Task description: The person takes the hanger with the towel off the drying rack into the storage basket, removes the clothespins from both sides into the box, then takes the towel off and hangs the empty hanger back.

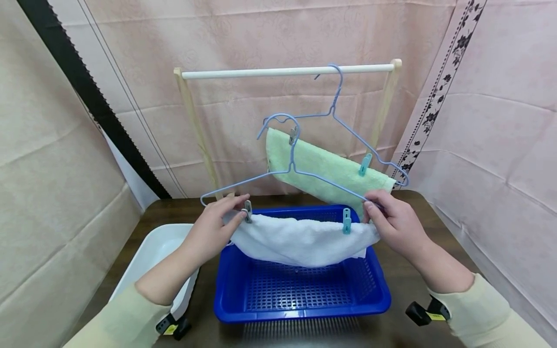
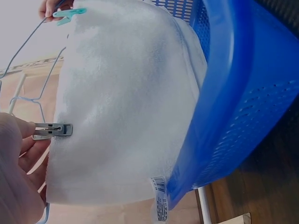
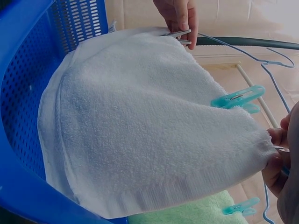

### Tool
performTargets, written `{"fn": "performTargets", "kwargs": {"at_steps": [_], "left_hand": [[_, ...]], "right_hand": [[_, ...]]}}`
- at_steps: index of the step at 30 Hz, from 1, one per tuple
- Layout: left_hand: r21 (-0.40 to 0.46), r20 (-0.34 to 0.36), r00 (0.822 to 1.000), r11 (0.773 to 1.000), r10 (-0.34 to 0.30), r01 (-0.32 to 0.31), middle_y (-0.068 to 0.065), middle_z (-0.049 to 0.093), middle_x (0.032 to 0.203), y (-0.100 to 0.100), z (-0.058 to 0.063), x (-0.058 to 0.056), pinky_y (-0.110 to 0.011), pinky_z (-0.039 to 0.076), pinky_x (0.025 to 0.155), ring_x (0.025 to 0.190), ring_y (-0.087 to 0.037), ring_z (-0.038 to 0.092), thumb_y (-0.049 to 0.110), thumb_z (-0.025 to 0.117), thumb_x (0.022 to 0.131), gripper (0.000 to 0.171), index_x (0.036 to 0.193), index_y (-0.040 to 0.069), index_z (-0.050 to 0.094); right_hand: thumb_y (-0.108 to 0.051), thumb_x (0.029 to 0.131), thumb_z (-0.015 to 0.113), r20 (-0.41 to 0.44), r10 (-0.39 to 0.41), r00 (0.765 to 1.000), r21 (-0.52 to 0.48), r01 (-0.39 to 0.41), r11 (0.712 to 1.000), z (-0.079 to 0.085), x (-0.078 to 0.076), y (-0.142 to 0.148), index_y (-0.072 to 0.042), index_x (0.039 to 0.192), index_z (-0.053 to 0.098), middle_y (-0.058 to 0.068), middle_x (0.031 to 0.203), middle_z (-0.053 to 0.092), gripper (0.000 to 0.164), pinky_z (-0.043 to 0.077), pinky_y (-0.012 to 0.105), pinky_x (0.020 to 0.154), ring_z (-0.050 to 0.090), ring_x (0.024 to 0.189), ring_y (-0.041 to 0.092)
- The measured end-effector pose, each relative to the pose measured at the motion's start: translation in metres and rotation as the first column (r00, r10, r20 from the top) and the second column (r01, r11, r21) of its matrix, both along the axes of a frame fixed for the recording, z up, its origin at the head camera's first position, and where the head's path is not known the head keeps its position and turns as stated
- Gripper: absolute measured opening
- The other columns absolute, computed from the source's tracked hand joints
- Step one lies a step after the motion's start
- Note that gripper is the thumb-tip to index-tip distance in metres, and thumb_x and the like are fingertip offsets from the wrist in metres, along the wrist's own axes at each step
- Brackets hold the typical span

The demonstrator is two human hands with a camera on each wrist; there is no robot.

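A white towel (image 1: 300, 244) hangs from a blue wire hanger (image 1: 292, 162), over the blue basket (image 1: 300, 313). At the towel's left part, my left hand (image 1: 216, 224) pinches a grey clothespin (image 2: 58, 129) whose jaws bite the towel edge. My right hand (image 1: 397, 223) grips the hanger's right end together with the towel's corner between thumb and fingers. Further in from that hand, a teal clothespin (image 1: 346, 221) clips the towel's upper edge. The towel's lower part droops into the basket in both wrist views, and a printed care label (image 2: 160, 198) dangles from one corner.
Behind, a rack with a white rod (image 1: 261, 73) carries a second blue hanger (image 1: 334, 99). A green towel (image 1: 317, 164) is clipped to it with a grey and a teal clothespin (image 1: 365, 164). A white tray (image 1: 163, 241) stands left of the basket on the brown table (image 1: 413, 261).
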State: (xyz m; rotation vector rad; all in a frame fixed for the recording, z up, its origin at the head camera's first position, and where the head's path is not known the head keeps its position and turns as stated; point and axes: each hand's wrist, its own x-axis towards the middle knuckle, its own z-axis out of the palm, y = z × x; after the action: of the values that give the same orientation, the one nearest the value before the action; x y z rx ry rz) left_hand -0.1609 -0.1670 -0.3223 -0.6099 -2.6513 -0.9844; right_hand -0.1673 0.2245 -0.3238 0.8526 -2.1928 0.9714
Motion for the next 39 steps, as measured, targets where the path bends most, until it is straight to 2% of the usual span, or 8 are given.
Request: {"fn": "performTargets", "kwargs": {"at_steps": [7,20,29,36,39], "left_hand": [[0.026,0.045,0.999,1.0,-0.007,0.006,-0.002,0.065,0.119,0.001,0.002,0.0,-0.046,0.05,0.094,0.116,-0.021,0.057,0.018,0.061,0.1,0.034,0.133,0.016,0.06],[0.036,-0.021,0.999,0.998,0.045,-0.045,0.002,0.066,0.112,0.003,-0.004,0.007,-0.047,0.05,0.093,0.112,-0.02,0.058,0.017,0.066,0.097,0.022,0.119,0.015,0.066],[0.136,-0.047,0.997,0.989,0.058,-0.051,0.002,0.066,0.112,0.002,-0.01,0.008,-0.044,0.053,0.089,0.107,-0.017,0.062,0.012,0.068,0.095,0.017,0.111,0.016,0.067],[0.24,-0.019,0.997,0.969,0.074,-0.067,0.0,0.067,0.116,0.003,-0.015,0.006,-0.047,0.048,0.1,0.113,-0.019,0.062,0.007,0.066,0.095,0.017,0.11,0.015,0.067],[0.264,-0.015,0.998,0.963,0.067,-0.06,0.0,0.068,0.116,0.003,-0.017,0.004,-0.047,0.048,0.1,0.111,-0.019,0.063,0.006,0.066,0.095,0.017,0.109,0.015,0.066]], "right_hand": [[0.006,0.093,0.056,-0.007,0.0,1.0,0.006,0.0,1.0,-0.001,0.0,0.0,-0.009,0.103,0.061,-0.007,0.073,0.059,0.018,0.039,0.017,0.051,0.05,0.062,0.004],[0.007,0.093,0.055,-0.009,0.015,1.0,-0.011,-0.015,1.0,-0.004,0.0,0.001,-0.008,0.101,0.06,-0.007,0.073,0.059,0.018,0.04,0.018,0.051,0.051,0.062,0.004],[0.007,0.094,0.055,0.02,0.003,1.0,-0.025,-0.003,1.0,-0.006,-0.001,0.001,-0.008,0.101,0.061,-0.006,0.073,0.059,0.018,0.041,0.018,0.053,0.053,0.063,0.005],[0.007,0.094,0.054,0.024,0.009,1.0,-0.033,-0.008,0.999,-0.006,-0.002,0.002,-0.008,0.101,0.061,-0.005,0.074,0.059,0.018,0.041,0.018,0.052,0.052,0.063,0.005],[0.007,0.094,0.054,0.033,0.001,0.999,-0.031,0.0,1.0,-0.006,-0.002,0.002,-0.008,0.101,0.061,-0.005,0.074,0.059,0.018,0.041,0.018,0.053,0.052,0.063,0.005]]}}
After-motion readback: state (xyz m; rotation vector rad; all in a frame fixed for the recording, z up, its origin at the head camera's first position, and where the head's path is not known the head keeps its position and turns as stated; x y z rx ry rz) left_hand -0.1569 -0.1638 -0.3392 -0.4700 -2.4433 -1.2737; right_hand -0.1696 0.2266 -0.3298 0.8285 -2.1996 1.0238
